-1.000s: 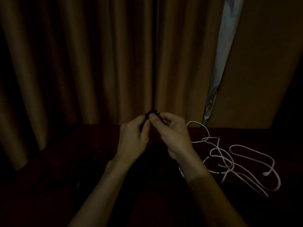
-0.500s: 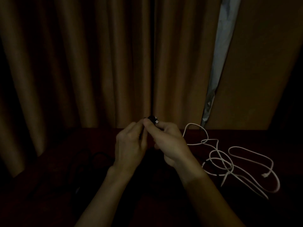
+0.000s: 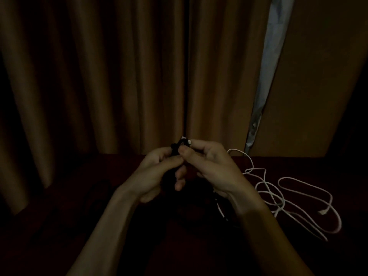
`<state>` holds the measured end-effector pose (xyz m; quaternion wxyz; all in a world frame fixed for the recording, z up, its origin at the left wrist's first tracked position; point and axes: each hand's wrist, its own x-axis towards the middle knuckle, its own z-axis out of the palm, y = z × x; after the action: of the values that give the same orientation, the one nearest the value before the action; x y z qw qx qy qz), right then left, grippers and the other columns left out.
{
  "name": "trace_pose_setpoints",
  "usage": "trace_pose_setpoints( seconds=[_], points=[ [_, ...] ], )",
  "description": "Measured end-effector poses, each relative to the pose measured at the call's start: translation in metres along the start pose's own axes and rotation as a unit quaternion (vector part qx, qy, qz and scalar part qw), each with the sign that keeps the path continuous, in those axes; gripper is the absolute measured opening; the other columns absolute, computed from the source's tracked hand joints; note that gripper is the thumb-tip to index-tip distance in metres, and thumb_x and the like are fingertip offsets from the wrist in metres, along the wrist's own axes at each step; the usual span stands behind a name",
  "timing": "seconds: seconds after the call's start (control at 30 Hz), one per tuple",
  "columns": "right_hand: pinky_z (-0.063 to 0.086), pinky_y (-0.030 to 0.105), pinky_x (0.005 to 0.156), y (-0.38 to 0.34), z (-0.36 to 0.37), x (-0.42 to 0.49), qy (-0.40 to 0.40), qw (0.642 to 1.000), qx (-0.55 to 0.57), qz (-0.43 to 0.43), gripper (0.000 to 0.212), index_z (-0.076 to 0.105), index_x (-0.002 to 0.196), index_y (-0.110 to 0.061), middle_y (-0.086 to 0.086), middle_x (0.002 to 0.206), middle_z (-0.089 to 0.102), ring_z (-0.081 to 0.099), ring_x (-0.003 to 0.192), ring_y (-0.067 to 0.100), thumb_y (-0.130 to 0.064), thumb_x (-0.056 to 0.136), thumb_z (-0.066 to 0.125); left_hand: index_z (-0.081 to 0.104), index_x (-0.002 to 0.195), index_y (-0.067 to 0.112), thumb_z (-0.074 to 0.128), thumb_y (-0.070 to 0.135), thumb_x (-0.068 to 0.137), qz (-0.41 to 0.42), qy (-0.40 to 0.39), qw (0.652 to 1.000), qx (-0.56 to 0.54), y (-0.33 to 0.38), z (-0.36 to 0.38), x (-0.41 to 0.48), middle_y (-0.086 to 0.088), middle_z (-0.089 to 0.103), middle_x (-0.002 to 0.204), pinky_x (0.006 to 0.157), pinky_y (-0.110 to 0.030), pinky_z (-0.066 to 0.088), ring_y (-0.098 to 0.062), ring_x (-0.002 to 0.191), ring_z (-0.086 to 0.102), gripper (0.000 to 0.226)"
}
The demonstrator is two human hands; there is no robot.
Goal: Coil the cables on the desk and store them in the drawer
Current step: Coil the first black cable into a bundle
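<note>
In dim light, my left hand (image 3: 153, 172) and my right hand (image 3: 211, 168) meet above the dark red desk (image 3: 298, 251), both pinching a black cable (image 3: 180, 145) whose plug end sticks up between the fingertips. The black cable hangs down under my right wrist, where a short stretch shows. A white cable (image 3: 278, 198) lies in loose tangled loops on the desk to the right of my right hand, its connector end near the right side. No drawer is in view.
Brown curtains (image 3: 119, 76) hang right behind the desk, with a pale gap (image 3: 266, 76) at the right. Dark shapes, possibly more black cable (image 3: 99, 196), lie on the left of the desk; too dark to tell.
Both hands stay together on the black cable's end, with the fingers shifting slightly. The white cable has not moved.
</note>
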<state>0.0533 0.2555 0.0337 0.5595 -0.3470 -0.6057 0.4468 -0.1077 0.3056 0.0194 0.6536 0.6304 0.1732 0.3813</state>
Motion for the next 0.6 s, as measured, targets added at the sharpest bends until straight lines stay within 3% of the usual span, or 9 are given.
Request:
trace_pose_setpoints(
  seconds=[0.07, 0.13, 0.23, 0.33, 0.4, 0.47, 0.53, 0.6],
  points=[
    [0.055, 0.029, 0.061, -0.001, -0.003, 0.000, -0.014, 1.000, -0.001, 0.001, 0.028, 0.066, 0.114, 0.006, 0.024, 0.080, 0.068, 0.068, 0.062, 0.025, -0.017, 0.101, 0.058, 0.055, 0.112, 0.007, 0.051, 0.033, 0.095, -0.043, -0.033, 0.996, -0.068, 0.002, -0.002, -0.002, -0.003, 0.046, 0.063, 0.046, -0.023, 0.038, -0.019, 0.045, 0.052, 0.031],
    [0.045, 0.023, 0.056, 0.000, -0.005, 0.000, -0.008, 1.000, -0.022, -0.001, 0.028, 0.067, 0.116, 0.005, 0.013, 0.076, 0.068, 0.064, 0.061, 0.018, -0.017, 0.101, 0.058, 0.053, 0.111, 0.011, 0.047, 0.043, 0.101, -0.056, -0.028, 0.995, -0.080, 0.001, 0.002, -0.002, -0.001, 0.042, 0.062, 0.045, -0.022, 0.033, -0.018, 0.042, 0.051, 0.034],
    [0.031, 0.018, 0.047, 0.002, -0.009, 0.002, 0.020, 0.999, -0.025, 0.003, 0.027, 0.066, 0.124, -0.001, -0.005, 0.061, 0.049, 0.036, 0.046, 0.002, -0.014, 0.103, 0.055, 0.061, 0.101, 0.017, 0.046, 0.042, 0.097, -0.031, 0.013, 0.994, -0.101, -0.002, 0.011, 0.002, 0.002, 0.037, 0.059, 0.039, -0.017, 0.031, -0.009, 0.036, 0.038, 0.030],
    [0.029, 0.021, 0.048, 0.003, -0.007, 0.004, 0.029, 0.999, -0.024, 0.019, 0.027, 0.067, 0.124, -0.009, 0.006, 0.067, 0.039, 0.029, 0.046, 0.004, -0.021, 0.105, 0.053, 0.072, 0.097, 0.021, 0.053, 0.040, 0.093, 0.019, 0.057, 0.994, -0.087, -0.005, 0.015, 0.007, 0.003, 0.038, 0.058, 0.039, -0.018, 0.026, -0.004, 0.037, 0.030, 0.028],
    [0.028, 0.021, 0.047, 0.004, -0.002, 0.005, 0.053, 0.998, -0.027, 0.033, 0.027, 0.068, 0.118, -0.010, 0.009, 0.074, 0.041, 0.031, 0.047, 0.004, -0.028, 0.105, 0.053, 0.073, 0.102, 0.014, 0.054, 0.037, 0.095, 0.067, 0.114, 0.991, -0.032, -0.006, 0.017, 0.010, 0.003, 0.040, 0.057, 0.039, -0.019, 0.025, -0.005, 0.040, 0.031, 0.031],
    [0.028, 0.019, 0.046, 0.005, 0.002, 0.006, 0.087, 0.995, -0.029, 0.035, 0.033, 0.067, 0.109, -0.001, 0.011, 0.076, 0.046, 0.036, 0.047, 0.003, -0.031, 0.104, 0.055, 0.073, 0.101, 0.005, 0.052, 0.029, 0.102, 0.130, 0.181, 0.972, 0.076, -0.010, 0.018, 0.012, 0.005, 0.043, 0.053, 0.040, -0.020, 0.027, -0.007, 0.043, 0.034, 0.031],
    [0.034, 0.012, 0.044, 0.007, 0.005, 0.007, 0.114, 0.993, -0.014, 0.036, 0.038, 0.066, 0.106, 0.009, 0.003, 0.066, 0.057, 0.048, 0.045, -0.001, -0.027, 0.103, 0.057, 0.076, 0.091, 0.014, 0.053, 0.027, 0.104, 0.190, 0.241, 0.920, 0.243, -0.016, 0.016, 0.012, 0.011, 0.050, 0.051, 0.043, -0.022, 0.031, -0.006, 0.046, 0.042, 0.030],
    [0.035, 0.008, 0.043, 0.009, 0.010, 0.006, 0.116, 0.993, -0.001, 0.029, 0.040, 0.065, 0.104, 0.016, -0.011, 0.052, 0.055, 0.051, 0.043, -0.003, -0.024, 0.101, 0.060, 0.074, 0.081, 0.026, 0.058, 0.030, 0.102, 0.236, 0.276, 0.858, 0.364, -0.022, 0.013, 0.011, 0.015, 0.051, 0.050, 0.044, -0.021, 0.031, -0.001, 0.047, 0.044, 0.027]
  ],
)
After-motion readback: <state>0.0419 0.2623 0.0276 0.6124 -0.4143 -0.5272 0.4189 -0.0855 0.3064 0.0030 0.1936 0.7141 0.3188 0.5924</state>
